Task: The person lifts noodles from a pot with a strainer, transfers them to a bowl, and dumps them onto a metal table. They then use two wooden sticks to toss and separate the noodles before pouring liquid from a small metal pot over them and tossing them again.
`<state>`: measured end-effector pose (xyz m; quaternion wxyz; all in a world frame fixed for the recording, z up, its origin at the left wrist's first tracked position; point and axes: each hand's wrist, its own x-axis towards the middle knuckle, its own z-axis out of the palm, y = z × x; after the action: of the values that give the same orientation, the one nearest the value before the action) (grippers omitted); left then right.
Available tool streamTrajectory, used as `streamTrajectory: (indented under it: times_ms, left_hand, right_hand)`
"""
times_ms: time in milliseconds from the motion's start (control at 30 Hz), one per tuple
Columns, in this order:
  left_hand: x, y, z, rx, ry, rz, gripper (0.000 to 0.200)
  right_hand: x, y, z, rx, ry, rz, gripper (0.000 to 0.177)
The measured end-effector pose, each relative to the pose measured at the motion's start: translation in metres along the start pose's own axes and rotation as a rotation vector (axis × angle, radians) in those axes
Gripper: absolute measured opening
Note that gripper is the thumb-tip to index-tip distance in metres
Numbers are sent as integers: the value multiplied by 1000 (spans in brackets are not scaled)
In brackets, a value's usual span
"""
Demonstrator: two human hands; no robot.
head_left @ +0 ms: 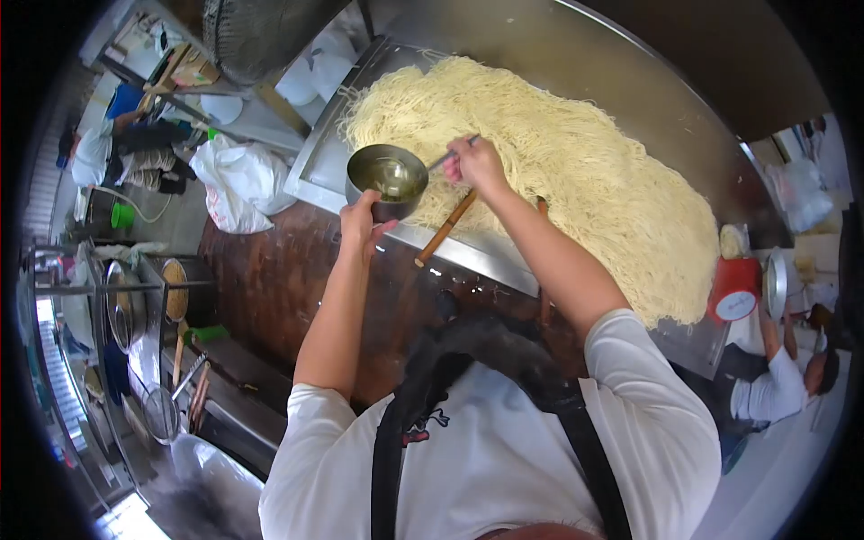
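In the head view, the left hand (360, 221) clasps an upward-facing bowl (396, 205), partly hiding its side. The right hand (475, 167) is curled round a metal handle (441, 162), its long axis slanting leftward to the bowl, far end indistinct. Noodles (576, 171) spread beyond the right hand.

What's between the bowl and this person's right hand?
The head view shows a thin utensil, held in the right hand, slanting toward the bowl, noodles beneath.

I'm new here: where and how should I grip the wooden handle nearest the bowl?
Take the wooden handle by its near end, probably best from your own side: that end juts past the metal tray, clear of the noodles, and its slim, straight shape suits a wrapped grip.
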<state>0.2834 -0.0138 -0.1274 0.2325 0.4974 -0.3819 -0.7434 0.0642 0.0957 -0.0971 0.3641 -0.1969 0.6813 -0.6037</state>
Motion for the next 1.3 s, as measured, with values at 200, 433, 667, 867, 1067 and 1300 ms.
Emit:
streamTrajectory:
  times_ms: [200, 433, 667, 867, 1067, 1300]
  left_hand:
    - [46, 31, 58, 5, -75, 23, 43]
    - [58, 4, 105, 157, -82, -26, 45]
    - [74, 29, 219, 217, -200, 21, 43]
    - [33, -1, 289, 340, -307, -15, 41]
    - [-21, -89, 334, 405, -332, -48, 39]
    - [-67, -107, 504, 503, -494, 57, 40]
  right_hand:
    - [27, -66, -32, -652, 118, -539, 31]
    - [6, 4, -73, -160, 165, -63, 31]
    - [38, -47, -155, 432, 372, -28, 29]
    - [-4, -25, -230, -545, 519, -437, 28]
    - [-71, 48, -308, 383, 500, 79, 22]
    - [-92, 10, -452, 533, 624, -83, 26]
